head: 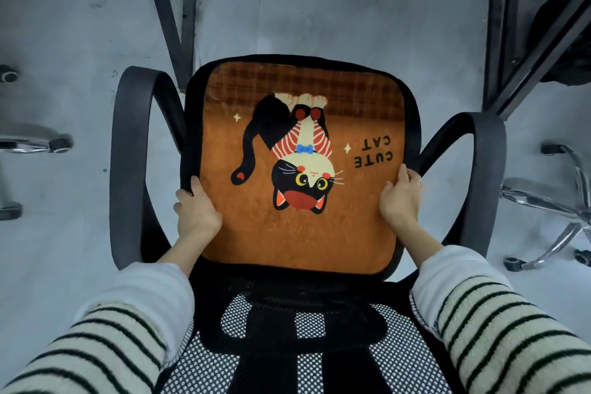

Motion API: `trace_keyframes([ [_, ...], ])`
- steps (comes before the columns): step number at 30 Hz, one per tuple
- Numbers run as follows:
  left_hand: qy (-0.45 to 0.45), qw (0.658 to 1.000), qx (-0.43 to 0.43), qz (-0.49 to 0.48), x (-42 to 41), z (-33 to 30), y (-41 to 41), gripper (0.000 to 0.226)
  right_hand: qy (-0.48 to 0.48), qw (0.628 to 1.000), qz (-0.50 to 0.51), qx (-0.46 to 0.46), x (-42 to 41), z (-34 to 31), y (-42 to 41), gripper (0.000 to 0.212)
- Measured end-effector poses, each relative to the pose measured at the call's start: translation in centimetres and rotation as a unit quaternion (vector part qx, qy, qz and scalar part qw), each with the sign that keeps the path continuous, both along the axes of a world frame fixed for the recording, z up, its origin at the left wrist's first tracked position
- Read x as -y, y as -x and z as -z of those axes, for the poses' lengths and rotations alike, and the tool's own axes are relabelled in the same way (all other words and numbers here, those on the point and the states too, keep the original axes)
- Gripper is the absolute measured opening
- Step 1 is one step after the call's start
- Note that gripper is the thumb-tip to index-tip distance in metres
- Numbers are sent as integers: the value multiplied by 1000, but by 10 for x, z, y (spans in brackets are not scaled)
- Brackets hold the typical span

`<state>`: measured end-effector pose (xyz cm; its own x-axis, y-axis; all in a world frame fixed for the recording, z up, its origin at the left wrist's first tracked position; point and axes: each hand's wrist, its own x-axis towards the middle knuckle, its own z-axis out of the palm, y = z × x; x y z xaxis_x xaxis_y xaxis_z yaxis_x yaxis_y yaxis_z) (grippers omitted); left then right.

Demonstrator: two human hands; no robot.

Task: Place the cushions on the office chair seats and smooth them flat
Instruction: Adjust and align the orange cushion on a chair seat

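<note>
An orange cushion (297,233) printed with a black cartoon cat and the words "CUTE CAT" lies on the seat of a black office chair (188,125), covering nearly all of it. I look down over the chair's mesh backrest (307,345). My left hand (196,211) grips the cushion's left edge, thumb on top. At the right edge my right hand (399,198) holds the cushion the same way. Both arms reach past the backrest in striped sleeves.
Curved black armrests (128,153) flank the seat on both sides. Chrome star bases with castors of other chairs stand at the left (35,144) and right (550,205). Black metal desk legs (179,9) rise beyond the chair on the grey floor.
</note>
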<state>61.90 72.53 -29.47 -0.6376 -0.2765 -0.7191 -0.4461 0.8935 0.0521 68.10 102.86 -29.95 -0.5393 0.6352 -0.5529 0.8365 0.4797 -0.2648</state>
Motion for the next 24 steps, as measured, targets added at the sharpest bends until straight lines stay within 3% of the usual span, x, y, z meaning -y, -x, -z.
trace_keyframes([
  [12, -22, 999, -11, 37, 7, -1, -11, 74, 3, 1000, 14, -1, 0, -2, 1, 50],
  [24, -25, 999, -24, -3, 9, 2, -12, 73, 28, 999, -29, 27, 1, -5, -9, 55],
])
